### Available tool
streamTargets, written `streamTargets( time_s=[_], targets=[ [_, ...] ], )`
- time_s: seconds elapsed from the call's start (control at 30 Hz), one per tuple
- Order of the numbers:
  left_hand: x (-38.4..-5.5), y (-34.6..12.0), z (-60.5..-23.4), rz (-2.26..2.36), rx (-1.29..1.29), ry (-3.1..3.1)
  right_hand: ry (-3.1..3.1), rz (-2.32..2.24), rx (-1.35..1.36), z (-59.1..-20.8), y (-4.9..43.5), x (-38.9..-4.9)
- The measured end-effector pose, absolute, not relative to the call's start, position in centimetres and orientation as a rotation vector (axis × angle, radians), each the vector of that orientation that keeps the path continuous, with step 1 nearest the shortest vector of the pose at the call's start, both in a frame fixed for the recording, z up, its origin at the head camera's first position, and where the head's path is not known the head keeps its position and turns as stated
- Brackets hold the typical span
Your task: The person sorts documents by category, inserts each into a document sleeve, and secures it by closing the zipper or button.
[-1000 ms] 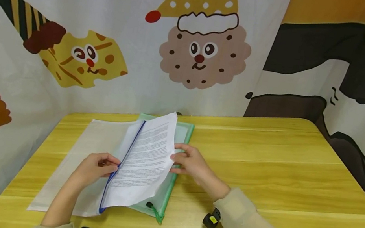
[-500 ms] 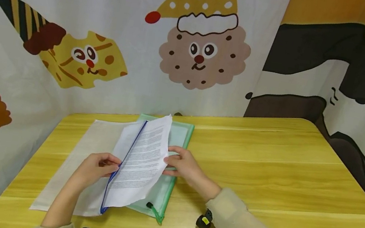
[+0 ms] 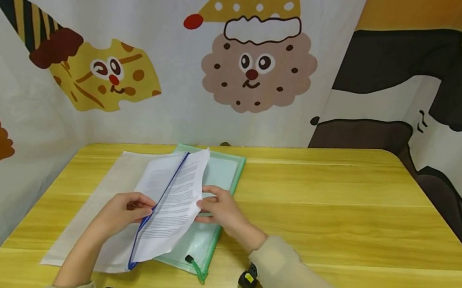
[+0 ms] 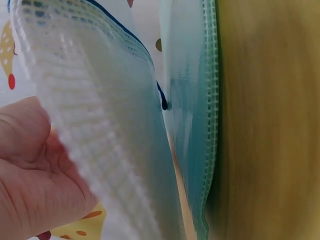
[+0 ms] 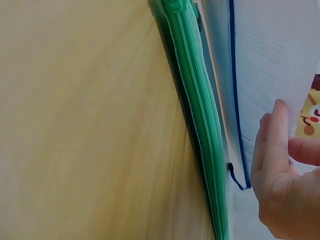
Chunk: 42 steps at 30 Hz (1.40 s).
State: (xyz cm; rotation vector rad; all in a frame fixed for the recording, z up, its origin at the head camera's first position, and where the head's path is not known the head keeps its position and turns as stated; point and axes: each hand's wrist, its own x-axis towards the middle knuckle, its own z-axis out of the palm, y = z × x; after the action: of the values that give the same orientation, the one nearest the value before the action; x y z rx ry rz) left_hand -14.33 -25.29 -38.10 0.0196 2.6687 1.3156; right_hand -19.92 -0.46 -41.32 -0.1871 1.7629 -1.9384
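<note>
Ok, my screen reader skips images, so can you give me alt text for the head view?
Two hands slide a printed sheet into a blue-edged pouch on a yellow table: the left hand holds the pouch's edge, the right hand grips the sheet. A green pouch lies underneath; cartoon curtains hang behind.

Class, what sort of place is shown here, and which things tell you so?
Probably a screened-off desk booth: a yellow wooden table, a cartoon-printed fabric backdrop, and a green mesh zip pouch with a printed paper sheet.

Printed sheet (image 3: 171, 205) half inside blue-edged white pouch (image 3: 112, 206), w/ green pouch (image 3: 222, 173) beneath
</note>
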Motion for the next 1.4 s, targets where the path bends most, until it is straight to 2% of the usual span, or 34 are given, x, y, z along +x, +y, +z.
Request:
streamTargets(
  time_s=[1.4],
  targets=[
    [-14.3,-24.2,-37.4,1.39,0.121,2.654,1.819,-1.869,-0.133,-41.5,-8.3,-20.0]
  ],
)
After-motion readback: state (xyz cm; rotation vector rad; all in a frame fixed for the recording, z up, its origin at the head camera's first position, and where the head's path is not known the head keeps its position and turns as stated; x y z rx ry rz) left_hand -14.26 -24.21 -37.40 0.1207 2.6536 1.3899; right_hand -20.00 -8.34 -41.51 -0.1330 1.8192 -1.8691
